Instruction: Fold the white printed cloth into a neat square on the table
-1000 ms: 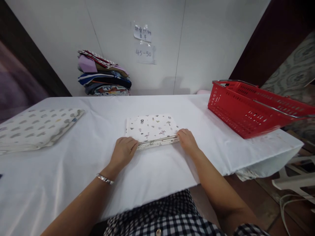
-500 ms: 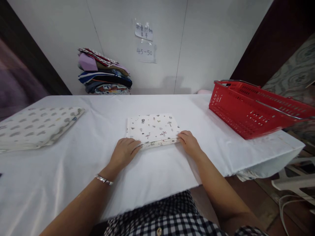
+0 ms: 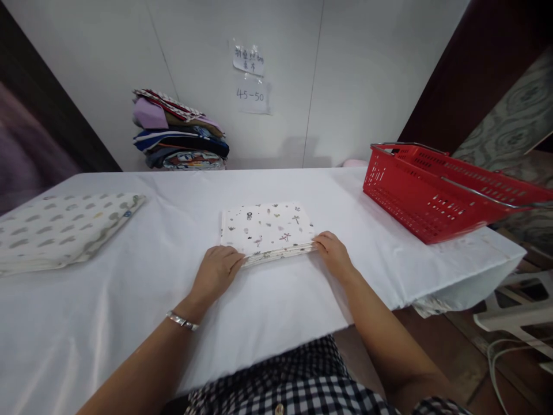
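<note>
A folded white cloth (image 3: 270,227) printed with small palm trees and a flamingo lies in layers on the white-covered table (image 3: 276,305). My left hand (image 3: 218,268) grips its near left corner, the thumb towards the layered front edge. At the near right corner, my right hand (image 3: 332,252) pinches the edge between thumb and fingers. The undersides of the layers and some fingertips are hidden.
Another folded cloth (image 3: 64,227), white with grey-green shapes, lies at the table's left. A red plastic basket (image 3: 432,196) with metal handles stands at the right. Against the wall rises a stack of folded fabrics (image 3: 179,132). Two paper signs (image 3: 253,95) hang above.
Both hands keep hold of the cloth's near corners, with hardly any movement. The camera view has shifted slightly. The front layers look a little more spread.
</note>
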### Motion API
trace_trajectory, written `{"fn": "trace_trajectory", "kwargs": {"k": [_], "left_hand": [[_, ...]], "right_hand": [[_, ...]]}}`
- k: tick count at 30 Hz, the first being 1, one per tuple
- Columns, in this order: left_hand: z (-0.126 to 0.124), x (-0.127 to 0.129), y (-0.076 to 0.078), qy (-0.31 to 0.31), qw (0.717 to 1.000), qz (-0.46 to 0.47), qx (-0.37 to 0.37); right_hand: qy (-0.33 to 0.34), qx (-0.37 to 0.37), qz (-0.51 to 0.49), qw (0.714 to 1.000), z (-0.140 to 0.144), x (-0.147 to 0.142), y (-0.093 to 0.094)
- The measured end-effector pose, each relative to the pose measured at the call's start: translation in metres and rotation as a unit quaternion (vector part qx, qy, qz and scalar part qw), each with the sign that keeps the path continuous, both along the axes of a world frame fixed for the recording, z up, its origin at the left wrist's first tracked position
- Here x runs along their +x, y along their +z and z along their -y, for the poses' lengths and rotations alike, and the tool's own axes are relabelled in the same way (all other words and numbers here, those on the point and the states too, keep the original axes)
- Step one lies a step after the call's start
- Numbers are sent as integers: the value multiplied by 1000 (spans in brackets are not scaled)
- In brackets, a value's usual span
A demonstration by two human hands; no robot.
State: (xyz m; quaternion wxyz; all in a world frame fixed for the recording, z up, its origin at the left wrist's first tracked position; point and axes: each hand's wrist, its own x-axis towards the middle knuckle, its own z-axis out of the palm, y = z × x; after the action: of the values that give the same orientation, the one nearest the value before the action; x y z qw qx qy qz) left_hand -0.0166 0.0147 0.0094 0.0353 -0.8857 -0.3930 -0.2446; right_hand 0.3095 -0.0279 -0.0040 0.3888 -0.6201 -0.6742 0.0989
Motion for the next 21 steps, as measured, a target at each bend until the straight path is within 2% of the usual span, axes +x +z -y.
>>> {"fn": "trace_trajectory", "kwargs": {"k": [5,8,21], "left_hand": [[-1,-2,0,0,1000,-2,-24],[-1,-2,0,-6,999,4,-33],[0,-2,1,-10,999,25,-37]], "right_hand": [[5,-28,-191,981,-4,12,-14],[-2,-62,-245,968,-5,17,-18],[-2,-22,-164,986,-7,14,-17]]}}
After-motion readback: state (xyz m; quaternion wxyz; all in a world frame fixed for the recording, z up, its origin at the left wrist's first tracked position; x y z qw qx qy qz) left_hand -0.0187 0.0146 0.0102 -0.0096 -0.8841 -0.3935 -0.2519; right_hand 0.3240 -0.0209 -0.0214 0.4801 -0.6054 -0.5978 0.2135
